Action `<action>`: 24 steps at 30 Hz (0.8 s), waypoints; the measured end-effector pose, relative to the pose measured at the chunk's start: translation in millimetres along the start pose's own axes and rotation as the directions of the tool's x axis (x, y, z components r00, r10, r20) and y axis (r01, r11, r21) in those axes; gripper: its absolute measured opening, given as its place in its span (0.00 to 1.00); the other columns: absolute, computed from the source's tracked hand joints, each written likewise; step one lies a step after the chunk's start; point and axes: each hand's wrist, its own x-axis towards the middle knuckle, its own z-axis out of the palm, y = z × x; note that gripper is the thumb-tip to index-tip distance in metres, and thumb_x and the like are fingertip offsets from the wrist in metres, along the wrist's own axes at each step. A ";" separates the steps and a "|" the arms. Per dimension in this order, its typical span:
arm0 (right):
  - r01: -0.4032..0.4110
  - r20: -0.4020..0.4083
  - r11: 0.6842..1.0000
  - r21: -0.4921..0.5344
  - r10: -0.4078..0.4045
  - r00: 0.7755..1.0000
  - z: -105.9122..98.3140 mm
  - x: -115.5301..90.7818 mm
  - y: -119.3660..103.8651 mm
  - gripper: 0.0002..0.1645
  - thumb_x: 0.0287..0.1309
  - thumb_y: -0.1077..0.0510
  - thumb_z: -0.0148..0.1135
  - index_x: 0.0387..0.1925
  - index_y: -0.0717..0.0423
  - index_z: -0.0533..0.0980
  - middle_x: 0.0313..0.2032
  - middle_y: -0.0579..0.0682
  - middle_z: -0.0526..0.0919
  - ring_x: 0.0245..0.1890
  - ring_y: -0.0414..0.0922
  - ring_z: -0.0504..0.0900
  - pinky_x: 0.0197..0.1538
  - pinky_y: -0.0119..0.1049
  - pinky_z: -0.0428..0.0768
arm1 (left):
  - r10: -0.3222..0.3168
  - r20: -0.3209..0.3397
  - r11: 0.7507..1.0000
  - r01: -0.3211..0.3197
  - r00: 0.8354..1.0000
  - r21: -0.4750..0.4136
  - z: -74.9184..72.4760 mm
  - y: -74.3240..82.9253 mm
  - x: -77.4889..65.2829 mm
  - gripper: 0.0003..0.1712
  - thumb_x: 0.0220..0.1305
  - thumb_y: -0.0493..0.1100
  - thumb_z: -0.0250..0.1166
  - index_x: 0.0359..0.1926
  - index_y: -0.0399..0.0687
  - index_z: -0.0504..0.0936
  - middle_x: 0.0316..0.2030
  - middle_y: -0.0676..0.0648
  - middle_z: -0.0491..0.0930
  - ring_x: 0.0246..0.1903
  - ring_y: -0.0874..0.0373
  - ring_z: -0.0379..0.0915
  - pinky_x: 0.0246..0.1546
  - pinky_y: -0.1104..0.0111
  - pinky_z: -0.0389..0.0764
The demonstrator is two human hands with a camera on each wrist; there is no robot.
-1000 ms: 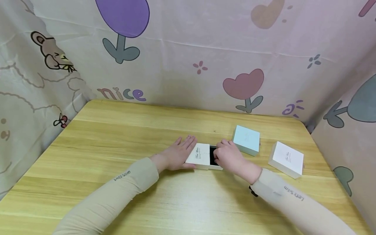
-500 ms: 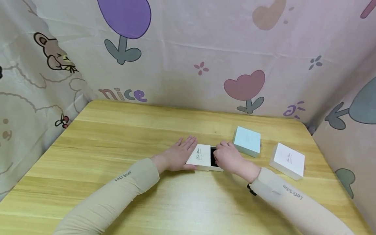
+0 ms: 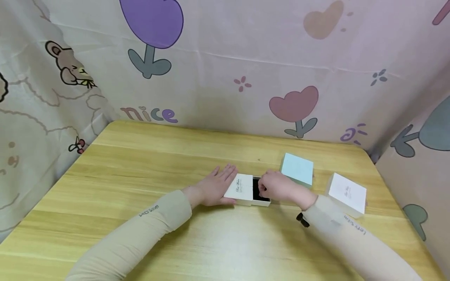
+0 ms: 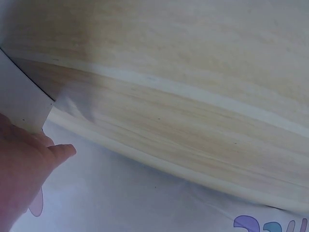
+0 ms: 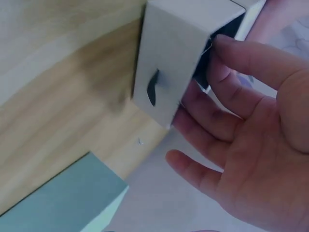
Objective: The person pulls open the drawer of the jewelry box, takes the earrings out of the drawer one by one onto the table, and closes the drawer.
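A small white box [image 3: 240, 186] with dark lettering lies on the table, its drawer [image 3: 261, 203] pulled partly out to the right and lined in black. My left hand [image 3: 217, 186] lies flat over the box's left end, fingers straight; its side shows by the box in the left wrist view. At the drawer, my right hand [image 3: 275, 186] has curled fingers. In the right wrist view, the thumb and index finger pinch a thin shiny strand [image 5: 208, 47], mostly hidden, at the drawer's dark inside. The drawer's front has a half-moon tab [image 5: 152, 88].
A pale blue box [image 3: 297, 167] sits behind the right hand, its near part covered by the wrist. Farther right stands another white box [image 3: 347, 192], close to the right sleeve. A patterned cloth [image 3: 211, 78] hangs behind the wooden table [image 3: 168, 156].
My right hand has shifted slightly right and turned, uncovering more of the drawer's black lining. The left hand stays on the box. The head view has drifted a little.
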 end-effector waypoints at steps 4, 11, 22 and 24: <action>0.002 0.006 0.999 0.037 -0.003 1.000 -8.4 3.0 1.9 0.20 0.55 0.62 0.61 0.11 0.48 0.67 0.14 0.39 0.66 0.18 0.36 0.62 0.32 0.31 0.68 | -0.005 0.005 1.000 0.005 1.000 0.001 -0.2 -1.8 -1.5 0.54 0.63 0.71 0.44 0.73 0.37 0.39 0.74 0.39 0.37 0.73 0.48 0.31 0.72 0.51 0.42; -0.131 -0.169 0.991 0.004 0.130 0.977 -28.2 18.3 16.9 0.08 0.54 0.62 0.59 0.24 0.55 0.82 0.33 0.50 0.84 0.41 0.53 0.76 0.46 0.53 0.74 | -0.011 0.014 1.000 0.011 1.000 0.022 0.5 -3.6 -2.3 0.54 0.63 0.71 0.43 0.73 0.38 0.37 0.74 0.39 0.36 0.73 0.49 0.30 0.72 0.51 0.42; -0.269 -0.173 0.962 -0.052 0.257 0.951 -22.2 47.3 53.8 0.16 0.55 0.64 0.50 0.14 0.53 0.70 0.31 0.53 0.77 0.45 0.57 0.71 0.48 0.55 0.68 | 0.003 0.003 1.000 -0.003 1.000 0.028 3.0 -1.3 -1.0 0.53 0.63 0.71 0.42 0.73 0.38 0.39 0.74 0.39 0.37 0.73 0.48 0.31 0.72 0.50 0.44; -0.270 -0.160 0.961 -0.062 0.258 0.953 -20.8 50.6 57.4 0.16 0.55 0.64 0.49 0.13 0.53 0.69 0.32 0.54 0.77 0.45 0.57 0.71 0.49 0.55 0.68 | 0.005 0.001 1.000 -0.005 1.000 0.028 2.2 -0.6 -1.1 0.53 0.63 0.71 0.42 0.73 0.38 0.39 0.74 0.39 0.37 0.73 0.48 0.31 0.72 0.50 0.44</action>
